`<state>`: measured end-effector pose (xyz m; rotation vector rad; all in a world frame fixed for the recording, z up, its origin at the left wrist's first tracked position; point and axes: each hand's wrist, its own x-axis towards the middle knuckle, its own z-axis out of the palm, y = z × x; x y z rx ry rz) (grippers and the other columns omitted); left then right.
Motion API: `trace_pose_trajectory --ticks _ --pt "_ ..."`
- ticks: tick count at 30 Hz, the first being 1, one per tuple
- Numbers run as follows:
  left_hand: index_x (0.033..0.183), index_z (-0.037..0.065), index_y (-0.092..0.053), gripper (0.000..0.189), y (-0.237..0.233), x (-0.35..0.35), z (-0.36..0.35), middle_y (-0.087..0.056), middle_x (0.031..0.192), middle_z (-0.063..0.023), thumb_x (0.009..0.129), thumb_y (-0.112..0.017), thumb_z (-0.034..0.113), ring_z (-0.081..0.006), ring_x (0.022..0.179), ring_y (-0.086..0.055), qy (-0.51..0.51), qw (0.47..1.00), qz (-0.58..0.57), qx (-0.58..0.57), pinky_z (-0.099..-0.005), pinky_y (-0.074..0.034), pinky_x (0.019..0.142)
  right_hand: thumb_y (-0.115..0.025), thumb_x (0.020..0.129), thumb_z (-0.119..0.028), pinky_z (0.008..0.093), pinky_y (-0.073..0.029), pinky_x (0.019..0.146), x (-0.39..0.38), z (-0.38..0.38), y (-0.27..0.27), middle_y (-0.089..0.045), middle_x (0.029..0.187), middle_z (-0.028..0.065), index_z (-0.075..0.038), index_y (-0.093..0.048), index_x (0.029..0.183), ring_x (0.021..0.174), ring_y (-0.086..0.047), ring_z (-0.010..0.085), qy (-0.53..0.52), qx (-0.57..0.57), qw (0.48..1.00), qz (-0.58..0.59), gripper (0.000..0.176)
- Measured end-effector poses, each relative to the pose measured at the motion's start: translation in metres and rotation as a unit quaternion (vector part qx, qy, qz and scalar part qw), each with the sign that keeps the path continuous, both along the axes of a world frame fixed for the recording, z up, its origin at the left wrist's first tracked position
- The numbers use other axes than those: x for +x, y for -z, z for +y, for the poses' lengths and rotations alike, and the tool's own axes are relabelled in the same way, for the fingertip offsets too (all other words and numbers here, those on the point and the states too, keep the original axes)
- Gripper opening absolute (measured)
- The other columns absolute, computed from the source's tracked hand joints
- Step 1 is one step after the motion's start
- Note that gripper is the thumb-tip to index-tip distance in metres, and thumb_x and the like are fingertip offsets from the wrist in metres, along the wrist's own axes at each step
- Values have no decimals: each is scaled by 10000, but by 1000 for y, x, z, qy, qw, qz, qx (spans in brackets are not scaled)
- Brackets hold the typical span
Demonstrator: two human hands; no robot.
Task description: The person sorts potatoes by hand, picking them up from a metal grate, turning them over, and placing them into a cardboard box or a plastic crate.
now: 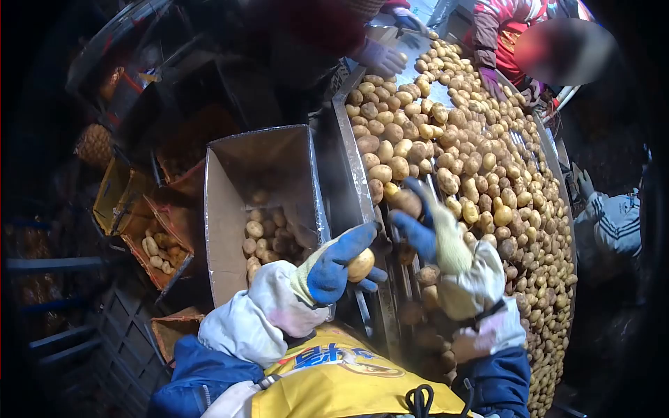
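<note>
My left hand [338,263], in a blue and yellow glove, is shut on a pale potato [361,265] held just left of the sorting table's metal edge [353,157]. My right hand [431,230], gloved the same way, grips another potato [406,202] at the near end of the table. The table carries several hundred loose potatoes [481,167] running away from me. Both forearms wear white sleeve covers, and a yellow apron lies below them.
A metal chute [258,174] to the left holds several potatoes. Cardboard boxes [159,251] with potatoes stand further left. Other people's gloved hands [382,56] work at the far end. A person in a red jacket [502,35] stands at the upper right; a striped sleeve [613,223] shows at the right.
</note>
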<state>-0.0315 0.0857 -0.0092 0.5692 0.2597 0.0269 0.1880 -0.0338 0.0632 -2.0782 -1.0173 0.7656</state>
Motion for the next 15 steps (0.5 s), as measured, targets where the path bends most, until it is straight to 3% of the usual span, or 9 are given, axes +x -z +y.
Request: trace_pose_trajectory --ticks 2,3,4,5,7,9,11,13,15 --pt "1634 146 -373 764 11 5 -13 -628 1409 -151 981 -745 283 -298 1143 -700 -54 997 -48 -33 -441 -622 888 -717 983 -411 405 -430 1150 -21 -6 -14 -600 1440 271 2 -402 1586 1370 -579 343 -86 38 983 157 796" --pt "1619 144 -404 732 3 12 -17 -644 1381 -142 988 -738 303 -297 1133 -704 -94 992 -67 -49 -443 -624 870 -707 1002 -397 398 -421 1157 -25 2 -32 -596 1451 267 6 -394 1593 1379 -571 321 -146 35 986 66 781" --pt "1541 139 -507 643 -6 23 -8 -702 1264 -131 1009 -685 453 -284 1023 -732 -102 985 90 -104 -451 -622 802 -703 1008 -386 394 -438 1138 -19 5 -22 -599 1450 260 -7 -408 1589 1363 -585 310 -104 71 988 86 754" --pt "1515 132 -528 638 -7 20 -2 -714 1231 -132 1009 -663 497 -283 986 -736 -82 987 66 -121 -447 -621 783 -699 1015 -376 391 -455 1120 -12 10 -11 -603 1450 253 -19 -423 1585 1347 -598 299 -61 108 986 108 728" --pt "1464 120 -571 651 -6 6 12 -736 1166 -133 1010 -618 585 -279 911 -745 -42 987 19 -154 -438 -619 743 -726 983 -295 421 -543 976 11 32 7 -653 1374 187 -150 -540 1514 1184 -688 287 51 27 998 13 581" --pt "1433 107 -586 701 3 -1 20 -741 1146 -151 985 -612 646 -288 851 -749 -80 990 56 -104 -435 -625 691 -716 958 -104 429 -572 950 43 46 13 -708 1308 130 -119 -607 1439 1137 -711 357 -103 41 934 -341 494" --pt "1400 103 -605 663 5 -13 36 -740 1155 -155 986 -630 622 -296 841 -749 -115 988 72 -67 -431 -626 663 -739 906 -105 469 -577 953 65 55 50 -699 1310 147 -157 -623 1416 1123 -694 431 -168 -59 866 -468 526" --pt "1292 81 -642 575 6 -26 51 -749 1075 -146 994 -661 572 -280 824 -749 -156 978 87 -111 -421 -626 631 -782 908 -122 438 -589 928 72 58 66 -732 1211 135 -145 -638 1403 1072 -718 366 -188 -30 846 -498 517" --pt "1268 80 -649 576 10 -43 66 -750 1016 -135 995 -653 587 -261 780 -735 -215 956 196 -25 -411 -615 623 -790 909 -122 424 -591 922 73 54 75 -737 1194 130 -136 -642 1397 1064 -718 342 -165 -46 856 -487 510"
